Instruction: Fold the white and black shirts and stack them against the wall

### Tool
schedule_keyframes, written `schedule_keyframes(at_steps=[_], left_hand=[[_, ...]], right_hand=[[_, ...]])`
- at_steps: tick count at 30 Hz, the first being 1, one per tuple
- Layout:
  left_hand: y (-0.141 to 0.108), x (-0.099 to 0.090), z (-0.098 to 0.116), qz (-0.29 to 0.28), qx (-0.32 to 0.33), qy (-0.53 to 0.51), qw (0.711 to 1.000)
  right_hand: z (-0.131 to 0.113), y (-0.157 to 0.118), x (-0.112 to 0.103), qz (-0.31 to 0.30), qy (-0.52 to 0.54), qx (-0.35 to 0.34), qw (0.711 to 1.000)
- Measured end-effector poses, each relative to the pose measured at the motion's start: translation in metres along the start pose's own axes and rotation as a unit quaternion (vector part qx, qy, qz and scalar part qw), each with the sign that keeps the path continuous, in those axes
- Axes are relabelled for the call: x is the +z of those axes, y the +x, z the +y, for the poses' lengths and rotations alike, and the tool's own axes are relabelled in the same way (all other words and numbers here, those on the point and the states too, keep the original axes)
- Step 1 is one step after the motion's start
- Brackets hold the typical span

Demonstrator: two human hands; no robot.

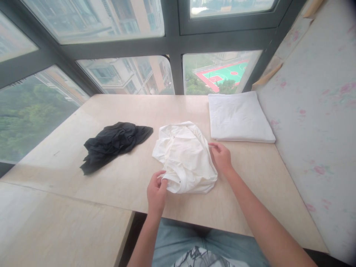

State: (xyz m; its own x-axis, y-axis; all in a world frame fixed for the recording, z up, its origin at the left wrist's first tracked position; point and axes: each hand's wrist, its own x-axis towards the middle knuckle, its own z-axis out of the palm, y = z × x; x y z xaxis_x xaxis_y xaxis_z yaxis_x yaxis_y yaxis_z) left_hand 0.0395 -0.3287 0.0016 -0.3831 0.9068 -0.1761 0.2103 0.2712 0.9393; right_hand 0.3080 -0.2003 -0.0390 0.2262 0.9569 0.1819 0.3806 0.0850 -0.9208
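Observation:
A crumpled white shirt lies bunched on the wooden tabletop in front of me. At its near left corner, my left hand pinches a folded band of the cloth that looks like a collar or cuff. My right hand is at the shirt's right edge, thumb and fingers closed on the fabric there. Parts of the fingertips on both sides are hidden or hard to make out against the cloth.
To the left lies a rumpled black garment. A neatly folded white cloth rests at the back right, near the flower-patterned wall. Dark-framed windows border the tabletop at the back.

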Motion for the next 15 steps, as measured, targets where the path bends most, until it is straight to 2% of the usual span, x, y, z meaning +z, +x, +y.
schedule_keyframes(at_steps=[4,8,11,13,15], left_hand=[[-0.005,-0.007,-0.007,-0.037,0.018,0.023,0.999],[-0.015,-0.006,-0.009,-0.106,0.047,0.089,0.989],[-0.026,-0.002,0.004,-0.214,0.084,0.151,0.962],[-0.032,0.0,0.017,-0.313,0.112,0.178,0.926],[-0.034,0.001,0.026,-0.372,0.14,0.201,0.895]], right_hand=[[-0.015,-0.009,0.0,0.003,0.053,0.054,0.997],[-0.052,-0.053,0.0,-0.006,-0.005,-0.026,1.0],[-0.074,-0.1,-0.004,-0.05,-0.047,-0.042,0.997],[-0.079,-0.13,-0.006,-0.088,-0.08,-0.018,0.993],[-0.075,-0.152,-0.008,-0.118,-0.128,-0.004,0.985]])
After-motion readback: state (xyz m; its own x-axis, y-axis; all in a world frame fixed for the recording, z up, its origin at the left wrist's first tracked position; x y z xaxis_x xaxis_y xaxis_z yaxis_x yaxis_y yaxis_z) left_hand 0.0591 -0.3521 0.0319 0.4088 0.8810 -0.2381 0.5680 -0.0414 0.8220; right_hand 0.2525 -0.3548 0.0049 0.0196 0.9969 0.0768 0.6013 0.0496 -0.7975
